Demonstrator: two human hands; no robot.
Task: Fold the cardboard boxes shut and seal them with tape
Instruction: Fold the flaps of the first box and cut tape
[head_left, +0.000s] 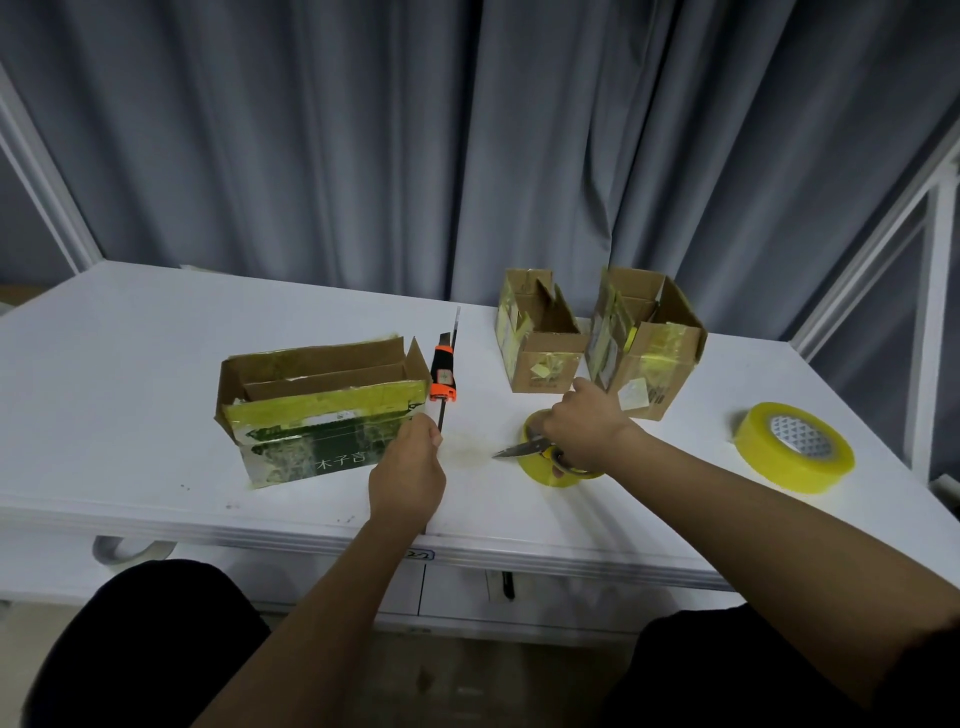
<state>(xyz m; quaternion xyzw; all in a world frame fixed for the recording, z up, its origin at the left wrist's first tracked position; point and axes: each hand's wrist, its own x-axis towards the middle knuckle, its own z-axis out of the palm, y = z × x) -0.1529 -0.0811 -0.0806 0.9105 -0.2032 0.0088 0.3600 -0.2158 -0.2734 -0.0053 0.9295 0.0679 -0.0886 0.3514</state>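
A long open cardboard box (311, 410), green-printed and covered in old yellow tape, stands at the table's front left. My left hand (408, 467) touches its right front corner with curled fingers. My right hand (582, 423) holds scissors (522, 448), blades pointing left, over a small yellow tape roll (550, 470). Two smaller open boxes (537, 338) (647, 343) stand side by side behind that hand. A larger yellow tape roll (795, 447) lies flat at the right.
An orange and black utility knife (444, 376) with its blade extended lies between the long box and the small boxes. The white table (156, 322) ends in a front edge near my arms. Grey curtains hang behind; white frame posts stand at both sides.
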